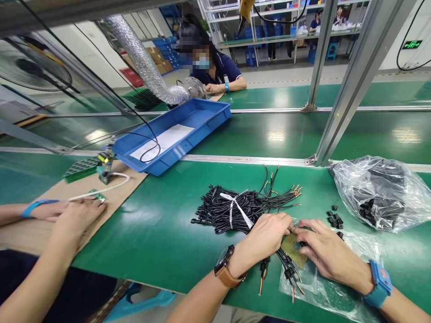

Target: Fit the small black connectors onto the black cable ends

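Observation:
Fingertips of my left hand (269, 233) are pinched together and meet those of my right hand (325, 246). What sits between them is too small to make out. Under my right fingers is a small black piece, partly hidden. A yellowish-brown pad (298, 256) lies beneath both hands on a flat clear plastic sheet (333, 294). Several black cables (288, 267) with stripped coloured wire ends stick out below my left hand. Just beyond it lies a bundle of black cables (242, 208), bound by a white tie. Small black plastic parts (335, 219) are scattered past my right hand.
A clear bag of black parts (384, 193) stands at right. The blue tray (202, 139) holds white paper. Metal posts (357, 85) rise from the green table (161, 233). At left, a co-worker's hands (76, 215) touch a green board; another person sits opposite.

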